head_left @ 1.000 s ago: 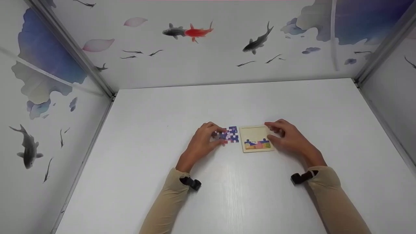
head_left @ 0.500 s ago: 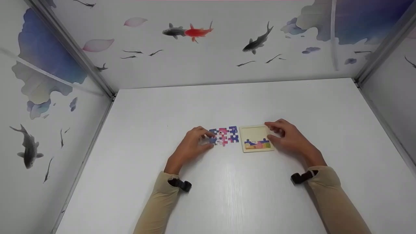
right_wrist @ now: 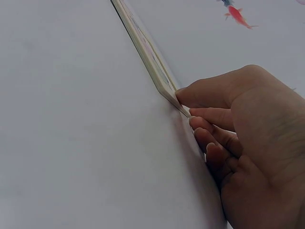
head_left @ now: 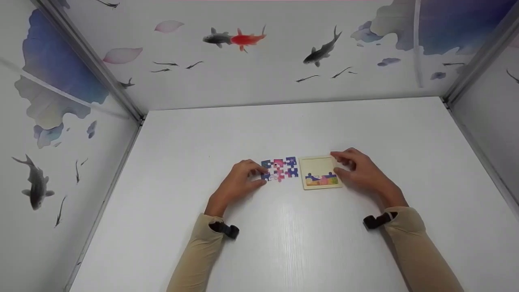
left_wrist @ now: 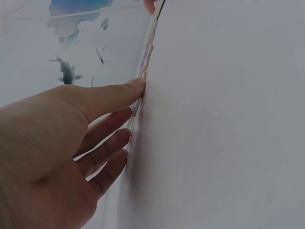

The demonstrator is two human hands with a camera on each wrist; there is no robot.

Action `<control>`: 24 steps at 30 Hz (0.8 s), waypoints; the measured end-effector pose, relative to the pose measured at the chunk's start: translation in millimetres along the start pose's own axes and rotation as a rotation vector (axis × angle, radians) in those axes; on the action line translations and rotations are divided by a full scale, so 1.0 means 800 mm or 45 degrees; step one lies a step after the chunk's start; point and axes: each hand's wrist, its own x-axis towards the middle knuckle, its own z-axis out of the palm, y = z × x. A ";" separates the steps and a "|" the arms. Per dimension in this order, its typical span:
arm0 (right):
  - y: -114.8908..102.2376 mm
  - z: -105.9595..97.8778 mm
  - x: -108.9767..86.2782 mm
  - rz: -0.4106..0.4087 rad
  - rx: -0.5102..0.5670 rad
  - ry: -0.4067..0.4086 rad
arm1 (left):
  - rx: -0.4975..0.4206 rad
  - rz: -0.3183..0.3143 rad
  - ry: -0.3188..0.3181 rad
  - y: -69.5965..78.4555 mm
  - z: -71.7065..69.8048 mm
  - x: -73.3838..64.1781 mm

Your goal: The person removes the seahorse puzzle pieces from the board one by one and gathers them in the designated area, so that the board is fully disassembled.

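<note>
Several loose jigsaw pieces [head_left: 279, 163], purple and pink, lie on the white table in two rows. My left hand [head_left: 238, 179] is at their left end, its thumb and index finger around the lower-left puzzle piece [head_left: 265, 177]. The left wrist view shows the thumb [left_wrist: 116, 95] touching the pieces' edge and the other fingertips on the table. Just right of the pieces lies a square wooden puzzle tray [head_left: 318, 165], with a row of fitted pieces [head_left: 321, 179] along its near side. My right hand [head_left: 361, 172] holds the tray's right edge, thumb [right_wrist: 205, 93] against its rim.
White table [head_left: 292, 235] extends around the puzzle on all sides. Panels with painted fish [head_left: 247, 39] stand along the back and the sides. A black strap with a small camera [head_left: 225, 230] sits on each wrist.
My left hand has drawn back to the left, uncovering the pink pieces in the middle, then held nearly still. My right hand and the tray have stayed in place.
</note>
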 end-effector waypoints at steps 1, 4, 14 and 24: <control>0.000 0.000 0.000 0.000 0.000 -0.001 | 0.001 0.000 0.000 0.000 0.000 0.000; 0.000 0.000 0.000 -0.003 0.004 -0.005 | 0.004 0.008 0.001 -0.001 0.001 0.001; 0.003 -0.002 -0.001 -0.033 -0.011 0.016 | 0.042 0.052 0.003 0.017 0.010 0.012; 0.001 0.000 -0.001 -0.041 -0.039 0.012 | -0.013 0.158 -0.071 0.064 0.053 0.047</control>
